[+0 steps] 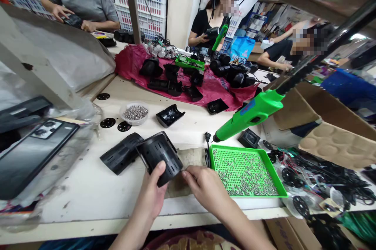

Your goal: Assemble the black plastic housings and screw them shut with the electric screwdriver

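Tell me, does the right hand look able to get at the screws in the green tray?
Probably yes: the green tray lies just beside the right hand, uncovered, with screws spread inside. The green screwdriver hangs near the tray's far edge, seemingly leaving the near side free.

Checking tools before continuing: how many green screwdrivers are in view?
2: the front screwdriver, near the screw tray, and the rear screwdriver, by the person at back centre. Others may be hidden.
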